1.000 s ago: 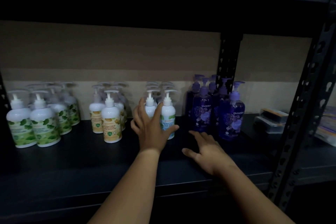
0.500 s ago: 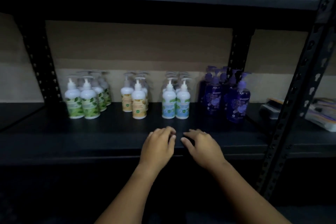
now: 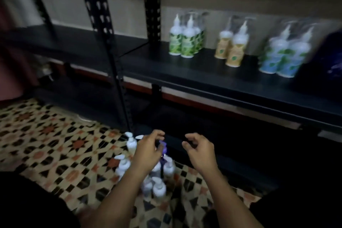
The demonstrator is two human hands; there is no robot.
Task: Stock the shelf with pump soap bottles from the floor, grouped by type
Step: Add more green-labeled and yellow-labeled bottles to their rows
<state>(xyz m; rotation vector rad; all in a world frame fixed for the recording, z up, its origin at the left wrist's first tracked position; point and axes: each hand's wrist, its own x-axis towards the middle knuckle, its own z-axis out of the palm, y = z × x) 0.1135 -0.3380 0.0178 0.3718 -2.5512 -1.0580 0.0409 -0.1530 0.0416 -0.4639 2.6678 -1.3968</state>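
Four grouped types stand on the shelf; floor bottles remain; left hand and right hand loosely curled, each grip empty

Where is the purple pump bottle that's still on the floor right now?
In the head view, the purple pump bottle stands on the patterned floor among the white bottles, low centre, just beside the left hand.
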